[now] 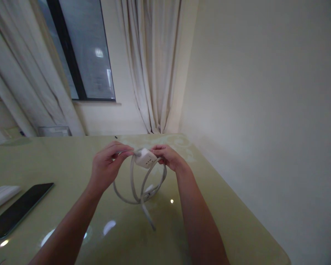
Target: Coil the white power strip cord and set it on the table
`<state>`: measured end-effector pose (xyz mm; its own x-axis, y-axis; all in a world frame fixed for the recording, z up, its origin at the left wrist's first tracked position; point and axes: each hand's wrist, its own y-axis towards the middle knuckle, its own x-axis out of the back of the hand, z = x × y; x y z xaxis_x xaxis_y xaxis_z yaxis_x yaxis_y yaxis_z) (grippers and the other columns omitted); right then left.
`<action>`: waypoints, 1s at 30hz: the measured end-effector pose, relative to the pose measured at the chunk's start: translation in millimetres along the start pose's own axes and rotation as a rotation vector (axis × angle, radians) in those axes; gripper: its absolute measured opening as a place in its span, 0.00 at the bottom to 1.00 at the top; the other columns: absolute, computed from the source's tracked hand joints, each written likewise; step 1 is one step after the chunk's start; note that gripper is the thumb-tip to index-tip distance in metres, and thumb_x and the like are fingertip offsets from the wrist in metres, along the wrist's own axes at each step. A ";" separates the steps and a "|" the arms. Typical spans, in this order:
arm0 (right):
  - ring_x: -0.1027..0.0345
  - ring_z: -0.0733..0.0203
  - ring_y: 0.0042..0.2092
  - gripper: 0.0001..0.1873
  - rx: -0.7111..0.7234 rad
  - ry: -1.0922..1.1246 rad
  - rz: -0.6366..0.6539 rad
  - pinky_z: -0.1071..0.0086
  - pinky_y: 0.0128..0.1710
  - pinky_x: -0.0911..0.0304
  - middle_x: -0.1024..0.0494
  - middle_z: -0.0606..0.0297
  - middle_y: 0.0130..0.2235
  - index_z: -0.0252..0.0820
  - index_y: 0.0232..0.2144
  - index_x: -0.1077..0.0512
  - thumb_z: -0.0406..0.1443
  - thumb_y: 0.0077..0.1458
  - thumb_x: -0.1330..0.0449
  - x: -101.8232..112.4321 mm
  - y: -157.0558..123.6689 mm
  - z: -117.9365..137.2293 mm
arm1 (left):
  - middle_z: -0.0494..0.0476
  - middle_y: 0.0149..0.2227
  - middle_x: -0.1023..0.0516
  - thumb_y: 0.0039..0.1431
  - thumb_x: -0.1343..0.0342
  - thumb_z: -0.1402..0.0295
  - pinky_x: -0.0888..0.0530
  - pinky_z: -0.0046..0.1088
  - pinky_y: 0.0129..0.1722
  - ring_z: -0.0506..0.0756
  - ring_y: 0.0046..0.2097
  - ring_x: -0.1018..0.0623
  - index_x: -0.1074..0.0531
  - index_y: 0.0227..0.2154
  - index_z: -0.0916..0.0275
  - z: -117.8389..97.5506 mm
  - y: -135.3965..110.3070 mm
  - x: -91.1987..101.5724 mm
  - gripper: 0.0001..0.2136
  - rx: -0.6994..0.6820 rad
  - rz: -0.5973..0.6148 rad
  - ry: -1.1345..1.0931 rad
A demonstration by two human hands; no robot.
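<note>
A small white power strip with socket slots on its face is held up over the table between my two hands. Its grey-white cord hangs below in loose loops. My left hand pinches the cord between thumb and fingers, just left of the strip. At the strip's right end, my right hand is closed on it, with loops of cord passing by the fingertips. Under the loops shows a white patch; I cannot tell whether it is a plug or a reflection.
The glossy greenish table reflects lights. At left lie a black tablet-like slab and a long white object. A tiny dark piece lies near the far edge. A wall borders the right side; curtains hang behind.
</note>
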<state>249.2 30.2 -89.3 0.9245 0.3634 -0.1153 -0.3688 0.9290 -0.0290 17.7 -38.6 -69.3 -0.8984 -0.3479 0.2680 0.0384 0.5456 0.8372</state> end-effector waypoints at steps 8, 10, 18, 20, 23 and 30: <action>0.41 0.69 0.23 0.12 0.001 -0.108 0.056 0.75 0.23 0.52 0.26 0.69 0.21 0.39 0.27 0.19 0.41 0.41 0.27 -10.1 8.1 -16.3 | 0.54 0.32 0.17 0.60 0.35 0.62 0.25 0.30 0.36 0.54 0.35 0.21 0.18 0.32 0.59 10.3 -4.6 -16.1 0.06 0.206 -0.095 -0.104; 0.40 0.69 0.23 0.12 0.031 -0.132 0.043 0.75 0.24 0.50 0.25 0.68 0.22 0.39 0.27 0.18 0.42 0.41 0.27 -10.6 7.3 -16.3 | 0.54 0.32 0.17 0.60 0.35 0.61 0.25 0.30 0.36 0.54 0.35 0.21 0.18 0.32 0.59 10.6 -4.2 -16.6 0.07 0.260 -0.104 -0.115; 0.39 0.69 0.23 0.08 0.103 -0.232 0.076 0.74 0.25 0.48 0.25 0.69 0.22 0.40 0.26 0.17 0.37 0.42 0.34 -19.7 5.3 -18.0 | 0.54 0.32 0.15 0.56 0.34 0.60 0.25 0.31 0.34 0.55 0.33 0.21 0.16 0.32 0.58 5.8 4.4 -8.1 0.08 0.332 0.014 -0.018; 0.42 0.71 0.22 0.08 0.114 -0.246 0.039 0.74 0.23 0.51 0.24 0.68 0.22 0.39 0.25 0.18 0.38 0.42 0.33 -17.7 7.4 -18.6 | 0.53 0.31 0.17 0.56 0.33 0.59 0.28 0.28 0.30 0.52 0.30 0.24 0.18 0.32 0.59 9.9 8.1 -1.6 0.09 0.391 -0.105 -0.111; 0.48 0.72 0.21 0.11 0.185 -0.203 -0.205 0.74 0.21 0.55 0.23 0.66 0.23 0.38 0.24 0.21 0.42 0.43 0.31 -8.7 10.3 -14.1 | 0.49 0.30 0.24 0.60 0.36 0.58 0.38 0.25 0.22 0.46 0.23 0.37 0.24 0.32 0.60 25.3 14.5 17.6 0.10 0.524 -0.479 -0.311; 0.46 0.72 0.20 0.19 0.405 0.164 -0.619 0.75 0.18 0.54 0.23 0.70 0.26 0.42 0.33 0.28 0.47 0.46 0.30 -3.6 -3.5 18.2 | 0.50 0.33 0.23 0.55 0.35 0.64 0.47 0.23 0.20 0.44 0.22 0.44 0.29 0.33 0.61 81.8 10.8 50.8 0.10 0.944 -0.566 -0.353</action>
<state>248.9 26.9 -70.7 0.9136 -0.2180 -0.3433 0.3060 0.9246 0.2270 -63.3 12.0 -85.7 -0.7609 -0.5729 -0.3046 -0.6169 0.7843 0.0658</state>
